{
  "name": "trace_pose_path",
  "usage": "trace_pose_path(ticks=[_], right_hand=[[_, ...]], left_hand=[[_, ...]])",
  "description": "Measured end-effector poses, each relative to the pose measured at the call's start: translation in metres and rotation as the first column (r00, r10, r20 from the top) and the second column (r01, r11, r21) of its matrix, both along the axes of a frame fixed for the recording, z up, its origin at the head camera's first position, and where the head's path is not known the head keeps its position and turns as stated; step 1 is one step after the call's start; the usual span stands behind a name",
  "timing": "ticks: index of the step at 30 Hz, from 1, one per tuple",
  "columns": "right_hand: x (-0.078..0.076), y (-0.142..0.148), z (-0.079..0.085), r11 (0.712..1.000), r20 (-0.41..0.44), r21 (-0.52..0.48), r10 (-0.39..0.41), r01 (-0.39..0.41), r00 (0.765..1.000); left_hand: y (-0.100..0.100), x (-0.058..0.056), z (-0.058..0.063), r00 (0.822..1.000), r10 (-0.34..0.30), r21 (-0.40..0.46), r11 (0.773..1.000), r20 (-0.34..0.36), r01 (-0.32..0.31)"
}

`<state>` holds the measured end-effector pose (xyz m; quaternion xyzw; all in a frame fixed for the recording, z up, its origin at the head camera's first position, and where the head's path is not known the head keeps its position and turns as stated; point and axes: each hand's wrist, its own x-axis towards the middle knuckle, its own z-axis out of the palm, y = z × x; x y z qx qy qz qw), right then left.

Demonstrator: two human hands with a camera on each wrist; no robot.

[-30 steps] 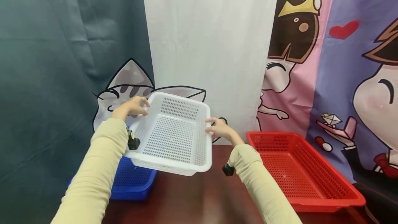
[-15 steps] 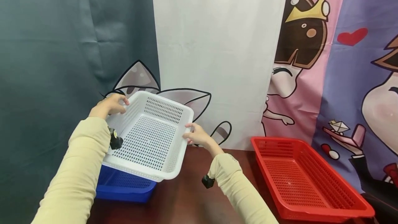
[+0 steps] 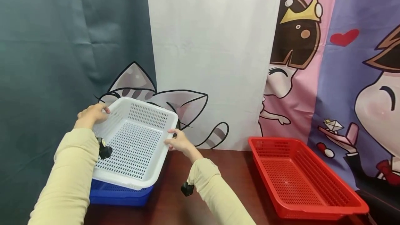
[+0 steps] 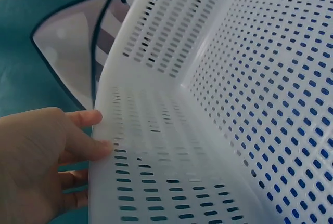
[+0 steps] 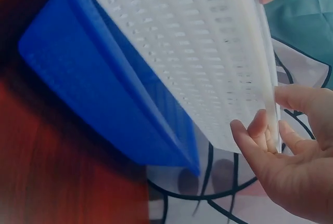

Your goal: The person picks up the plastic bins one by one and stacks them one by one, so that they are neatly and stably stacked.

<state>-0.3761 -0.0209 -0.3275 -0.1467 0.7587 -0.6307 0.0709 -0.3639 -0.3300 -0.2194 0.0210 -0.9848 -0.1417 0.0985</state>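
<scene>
A white perforated plastic basket [image 3: 134,145] is held tilted by both hands, its inside facing me. On its left rim my left hand [image 3: 91,114] grips with thumb and fingers; the left wrist view shows the thumb inside the rim and the fingers outside. My right hand [image 3: 181,142] pinches the opposite rim, and in the right wrist view its fingers [image 5: 250,141] lie against the outer side wall. Under the white basket stands a blue basket [image 3: 120,197], mostly hidden in the head view. The right wrist view shows the white basket's lower part over the blue basket's opening [image 5: 151,89].
A red perforated basket [image 3: 290,176] stands on the right side of the dark reddish-brown table [image 3: 200,200]. Behind the table hangs a printed curtain [image 3: 215,44] with cartoon figures.
Both hands have carried the white basket leftward and slightly lower, from partly beside the blue basket to over it. The blue and red baskets stay on the table.
</scene>
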Motion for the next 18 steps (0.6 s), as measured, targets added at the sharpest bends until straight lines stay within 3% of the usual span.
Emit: trace_pose_path(ticks=[6,13,18], right_hand=[[-0.001,-0.010,-0.010,0.999,-0.004,-0.040,-0.003,0.003,1.000],[-0.007,-0.007,-0.028,0.999,-0.012,-0.024,-0.045,0.045,0.999],[-0.004,-0.010,-0.040,0.999,-0.016,-0.016,-0.035,0.035,0.999]], left_hand=[[-0.003,0.001,-0.017,0.998,0.047,0.001,0.999,-0.051,-0.047],[0.002,-0.004,-0.039,0.995,0.054,-0.002,0.999,-0.087,-0.055],[0.002,-0.007,-0.059,0.990,0.100,-0.003,0.995,-0.099,-0.101]])
